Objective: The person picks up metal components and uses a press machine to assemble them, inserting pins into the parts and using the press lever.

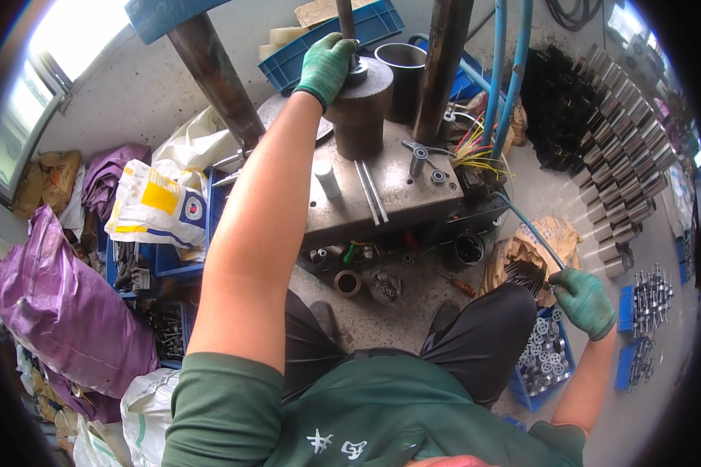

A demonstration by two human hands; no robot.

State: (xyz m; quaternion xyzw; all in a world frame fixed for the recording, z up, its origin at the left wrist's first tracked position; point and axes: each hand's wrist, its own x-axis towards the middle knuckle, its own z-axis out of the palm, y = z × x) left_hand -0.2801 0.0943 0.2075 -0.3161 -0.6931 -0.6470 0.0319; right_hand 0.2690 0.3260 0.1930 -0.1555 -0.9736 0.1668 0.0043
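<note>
My left hand (325, 70), in a green glove, reaches to the top of a thick metal cylinder (358, 117) on the press bed. Its fingers curl around a small dark round metal part (357, 72), just beneath the upright press rod (345, 19); the fingertips are partly hidden. At the right, my right hand (584, 302), also gloved in green, is closed on the end of a long thin lever (533, 229) that slopes up to the press. On the bed lie two thin metal rods (371, 193), a short upright metal cylinder (327, 180) and a small bearing-like ring (438, 177).
Steel press columns (214, 78) rise on both sides of the bed. Blue hoses (500, 78) and loose coloured wires (479, 148) hang at the right. A blue crate of metal rings (544, 354) stands by my right knee. Stacked metal tubes (627, 148) line the right; purple sacks (66, 303) fill the left.
</note>
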